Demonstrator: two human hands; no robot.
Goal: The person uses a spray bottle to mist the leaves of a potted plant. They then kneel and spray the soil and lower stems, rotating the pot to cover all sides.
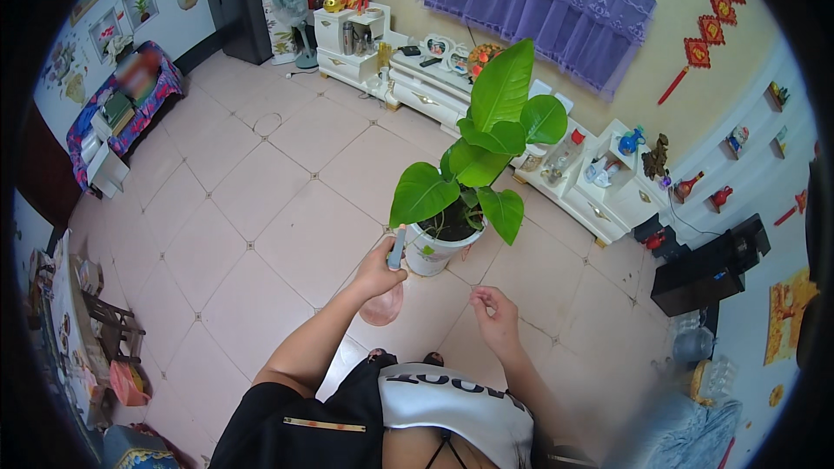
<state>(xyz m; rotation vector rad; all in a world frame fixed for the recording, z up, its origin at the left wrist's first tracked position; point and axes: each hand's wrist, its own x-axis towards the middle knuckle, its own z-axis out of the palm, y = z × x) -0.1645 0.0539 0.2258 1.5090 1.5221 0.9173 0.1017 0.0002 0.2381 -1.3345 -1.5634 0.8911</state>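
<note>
Left hand (380, 267) closed around a pink spray bottle (388, 291), nozzle at the white pot (432, 252) of a leafy plant (486, 139), at 12 o'clock on the floor (287, 208). Right hand (495, 308) empty, fingers loosely pinched. Possible fault: spray missing soil, wetting tiles.

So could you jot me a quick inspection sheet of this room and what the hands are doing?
Surface: pale pink tiled floor, dark dots at the tile corners.
Job's things: potted plant with big green leaves in a white pot; a pink spray bottle with a grey top.
Clutter: nothing seen on the floor around the pot.
Hands: left hand grips the spray bottle beside the pot; right hand is empty, fingers loosely curled.
Cables: a thin cable by the black box at the right wall.
Surroundings: white cabinets, purple curtain, standing fan, red wall ornaments.
</note>
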